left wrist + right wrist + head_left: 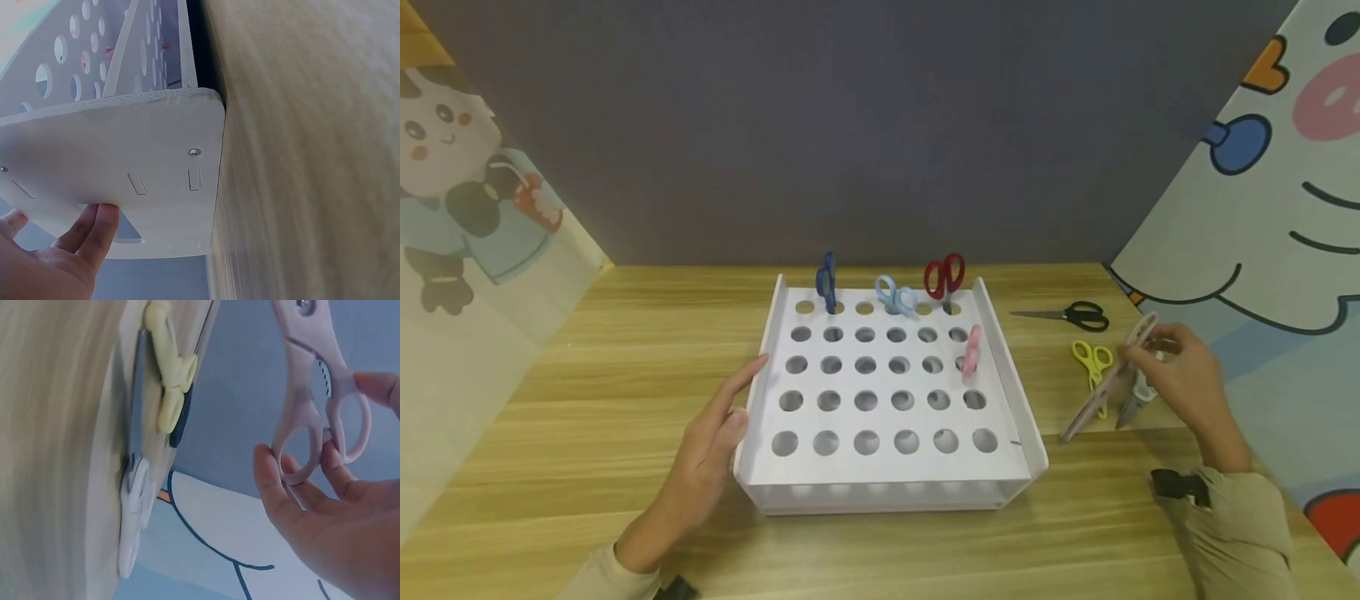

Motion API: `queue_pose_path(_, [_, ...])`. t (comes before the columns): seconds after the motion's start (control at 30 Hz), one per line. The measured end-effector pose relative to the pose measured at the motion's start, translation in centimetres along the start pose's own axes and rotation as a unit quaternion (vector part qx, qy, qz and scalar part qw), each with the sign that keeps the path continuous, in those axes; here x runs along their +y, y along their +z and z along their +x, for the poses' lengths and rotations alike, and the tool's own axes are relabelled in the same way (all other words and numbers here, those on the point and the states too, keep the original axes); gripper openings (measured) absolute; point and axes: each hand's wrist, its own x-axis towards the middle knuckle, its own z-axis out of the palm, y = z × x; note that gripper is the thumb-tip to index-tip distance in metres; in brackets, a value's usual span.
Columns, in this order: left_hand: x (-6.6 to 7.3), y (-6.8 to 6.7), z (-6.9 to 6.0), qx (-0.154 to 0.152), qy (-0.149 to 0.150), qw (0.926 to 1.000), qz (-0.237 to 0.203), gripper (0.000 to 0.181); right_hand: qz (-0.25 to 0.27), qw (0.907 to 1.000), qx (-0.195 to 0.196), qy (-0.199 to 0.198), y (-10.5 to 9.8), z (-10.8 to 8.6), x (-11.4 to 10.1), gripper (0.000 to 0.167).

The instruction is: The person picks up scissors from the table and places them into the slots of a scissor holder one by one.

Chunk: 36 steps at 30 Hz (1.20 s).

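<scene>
My right hand (1187, 379) grips a pair of pale pink scissors (300, 381) by the handle loops, held above the table with the blades angled down to the left in the head view. Below them lie yellow scissors (1093, 357) and white-handled scissors (130, 519). The fingers of my left hand (703, 454) touch the left side of a white rack (883, 467) with rows of round holes; the left wrist view shows them at a cutout in its side panel. Dark blue scissors (825, 288), light blue scissors (904, 300), red scissors (935, 282) and pink scissors (972, 354) stand in holes.
Black-handled scissors (1082, 316) lie right of the rack, farther back on the wooden table (625, 367). A dark grey panel (865, 142) rises behind the table. Printed cartoon walls (1292, 275) flank both sides.
</scene>
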Motion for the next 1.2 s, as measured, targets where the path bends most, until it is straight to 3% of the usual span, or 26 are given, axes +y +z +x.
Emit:
queue_pose_path(0.23, [0.0,0.0,0.0,-0.001,0.004,1.0,-0.005,0.054,0.034,0.9994,-0.004,-0.008,0.5,-0.7,-1.9,0.066])
queue_pose_path(0.57, [0.0,-0.1,-0.1,-0.008,0.0,0.9995,-0.03,0.053,0.076,0.9954,0.033,-0.049,1.6,-1.6,-3.8,0.046])
queue_pose_path(0.8, [-0.1,0.0,0.0,0.0,0.0,1.0,-0.009,0.053,0.113,0.9836,0.083,-0.114,1.7,-2.1,-5.8,0.035])
queue_pose_path(0.97, [-0.1,0.1,0.0,0.0,-0.001,0.9999,-0.014,0.053,0.102,0.9736,0.122,-0.164,1.6,-2.1,-7.4,0.033])
queue_pose_path(1.2, [-0.1,0.1,0.1,-0.002,-0.002,0.9998,-0.017,0.053,0.058,0.9735,0.11,-0.192,0.9,-1.5,-10.1,0.027])
